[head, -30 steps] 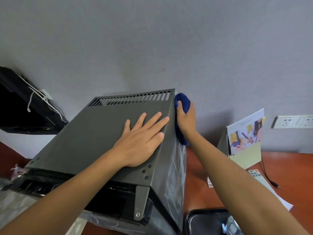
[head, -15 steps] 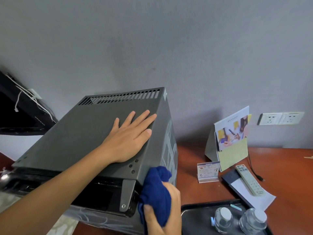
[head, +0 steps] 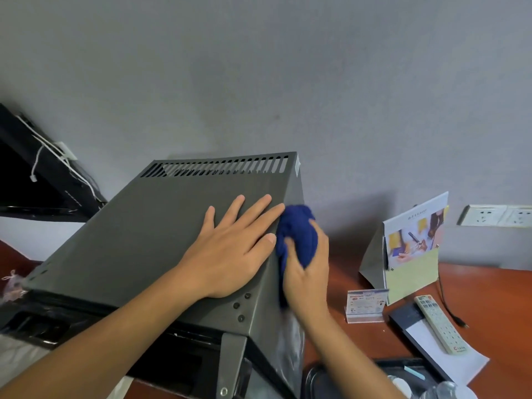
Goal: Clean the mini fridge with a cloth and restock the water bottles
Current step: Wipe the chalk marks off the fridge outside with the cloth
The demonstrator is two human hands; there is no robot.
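While the left hand (head: 230,249) lies flat with straight fingers on top of the grey mini fridge (head: 161,240), the right hand (head: 306,272) grips a bunched blue cloth (head: 298,231) against its right side wall. The fridge stands on the red-brown desk (head: 489,289), vent slots toward the wall. Print on the remote (head: 440,323) and small card (head: 365,302) is too small to read.

The mini fridge (head: 161,240) top is left bare ahead of and left of the left hand (head: 230,249). Right of the right hand (head: 308,272), open desk (head: 489,289) is bounded by a card holder (head: 365,305), a leaflet stand (head: 411,249) and a remote (head: 440,323).
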